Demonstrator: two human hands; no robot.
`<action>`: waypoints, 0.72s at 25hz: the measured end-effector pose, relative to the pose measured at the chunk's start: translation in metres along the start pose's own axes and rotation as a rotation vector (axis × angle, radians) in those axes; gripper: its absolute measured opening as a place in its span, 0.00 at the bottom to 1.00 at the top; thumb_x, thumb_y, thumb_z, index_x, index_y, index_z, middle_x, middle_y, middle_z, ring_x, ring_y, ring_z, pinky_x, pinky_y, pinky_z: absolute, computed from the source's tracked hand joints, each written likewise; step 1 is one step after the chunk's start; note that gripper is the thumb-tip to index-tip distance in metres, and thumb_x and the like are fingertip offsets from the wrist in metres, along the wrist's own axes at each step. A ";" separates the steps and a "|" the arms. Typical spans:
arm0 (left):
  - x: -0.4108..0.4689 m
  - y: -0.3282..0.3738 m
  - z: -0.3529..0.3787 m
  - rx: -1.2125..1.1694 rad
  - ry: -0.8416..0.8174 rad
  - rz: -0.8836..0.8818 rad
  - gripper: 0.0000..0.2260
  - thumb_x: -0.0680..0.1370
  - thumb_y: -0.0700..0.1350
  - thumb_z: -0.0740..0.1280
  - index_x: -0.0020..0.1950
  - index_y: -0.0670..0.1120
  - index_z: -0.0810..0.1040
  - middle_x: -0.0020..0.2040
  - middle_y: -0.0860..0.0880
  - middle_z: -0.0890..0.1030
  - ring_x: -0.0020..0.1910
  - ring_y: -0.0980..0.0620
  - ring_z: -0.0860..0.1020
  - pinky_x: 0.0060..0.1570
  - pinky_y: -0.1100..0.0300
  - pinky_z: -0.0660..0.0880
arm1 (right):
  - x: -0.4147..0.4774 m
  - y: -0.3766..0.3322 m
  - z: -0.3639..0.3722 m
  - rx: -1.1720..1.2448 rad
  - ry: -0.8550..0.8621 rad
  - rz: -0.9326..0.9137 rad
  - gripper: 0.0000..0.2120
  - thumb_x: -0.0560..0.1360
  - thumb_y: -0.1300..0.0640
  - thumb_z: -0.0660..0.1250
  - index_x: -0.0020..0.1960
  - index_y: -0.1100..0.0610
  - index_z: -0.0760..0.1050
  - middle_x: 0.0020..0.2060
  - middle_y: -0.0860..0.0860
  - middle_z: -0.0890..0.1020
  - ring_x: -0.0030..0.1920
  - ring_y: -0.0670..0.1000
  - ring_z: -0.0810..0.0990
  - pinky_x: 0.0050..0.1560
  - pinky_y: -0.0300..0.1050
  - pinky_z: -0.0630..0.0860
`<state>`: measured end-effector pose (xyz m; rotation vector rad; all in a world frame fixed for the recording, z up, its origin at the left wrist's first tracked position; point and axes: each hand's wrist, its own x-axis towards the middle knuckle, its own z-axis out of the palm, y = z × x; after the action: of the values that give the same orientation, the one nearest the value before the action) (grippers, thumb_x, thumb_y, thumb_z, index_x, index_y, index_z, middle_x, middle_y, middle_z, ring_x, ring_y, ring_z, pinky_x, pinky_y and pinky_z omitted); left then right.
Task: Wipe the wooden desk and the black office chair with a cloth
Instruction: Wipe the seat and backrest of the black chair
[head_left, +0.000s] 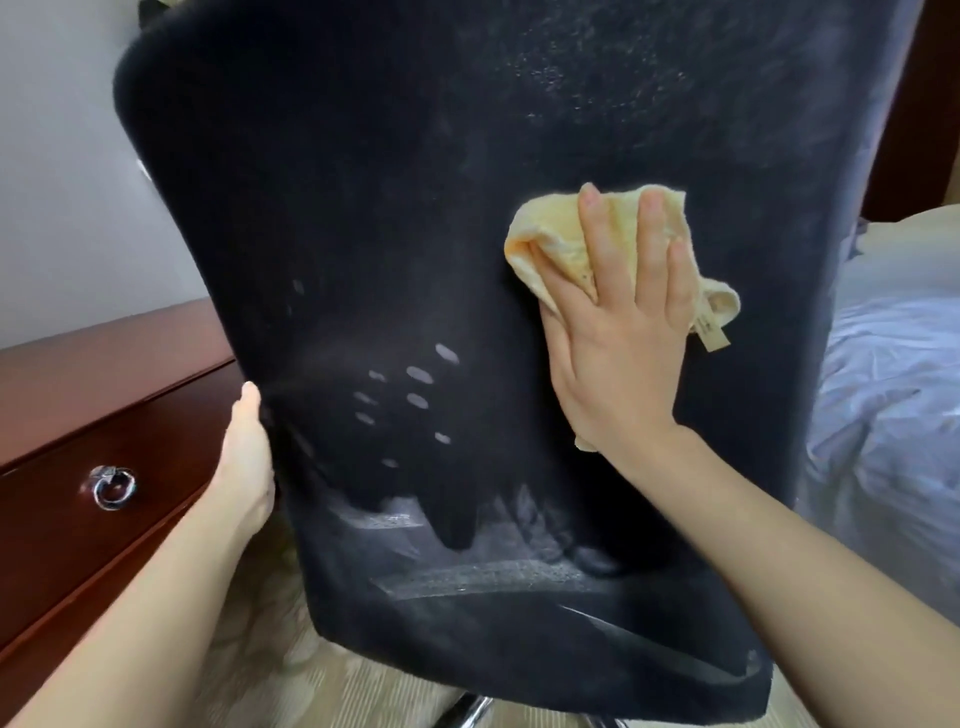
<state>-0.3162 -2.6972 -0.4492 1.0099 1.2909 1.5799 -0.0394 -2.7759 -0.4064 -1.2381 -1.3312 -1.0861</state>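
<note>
Yellow cloth (550, 228) flat against the black office chair (363, 234), near the backrest's right edge.
Right grip (618, 353) lies spread, fingers straight, pressing the cloth. Left grip (247, 467) clamps the backrest's left edge, its fingers hidden behind. A hard stroke could swivel the chair out of that hold, and the loosely bunched cloth may slip, leaving pale streaks near the bottom edge.
</note>
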 end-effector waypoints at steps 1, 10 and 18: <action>0.002 0.000 -0.003 -0.034 -0.050 -0.043 0.26 0.81 0.62 0.48 0.75 0.52 0.63 0.73 0.53 0.66 0.72 0.50 0.63 0.70 0.50 0.58 | 0.001 -0.003 0.002 -0.007 0.003 0.001 0.15 0.80 0.55 0.59 0.65 0.45 0.74 0.73 0.52 0.64 0.73 0.64 0.57 0.73 0.59 0.52; 0.023 -0.003 -0.020 0.026 -0.045 -0.063 0.29 0.80 0.64 0.46 0.75 0.50 0.62 0.75 0.51 0.63 0.75 0.47 0.58 0.74 0.46 0.50 | 0.000 0.005 0.007 -0.035 0.047 -0.108 0.12 0.80 0.54 0.60 0.60 0.47 0.78 0.72 0.50 0.65 0.73 0.61 0.57 0.72 0.58 0.56; -0.001 -0.007 -0.031 0.207 -0.135 -0.024 0.28 0.80 0.64 0.45 0.73 0.51 0.65 0.72 0.48 0.68 0.71 0.43 0.65 0.71 0.41 0.58 | -0.016 0.020 0.004 0.078 -0.016 0.264 0.18 0.81 0.55 0.56 0.69 0.49 0.69 0.76 0.53 0.57 0.75 0.63 0.50 0.72 0.57 0.50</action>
<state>-0.3441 -2.7072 -0.4607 1.2032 1.3875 1.3560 -0.0200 -2.7726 -0.4226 -1.3231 -1.1717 -0.8323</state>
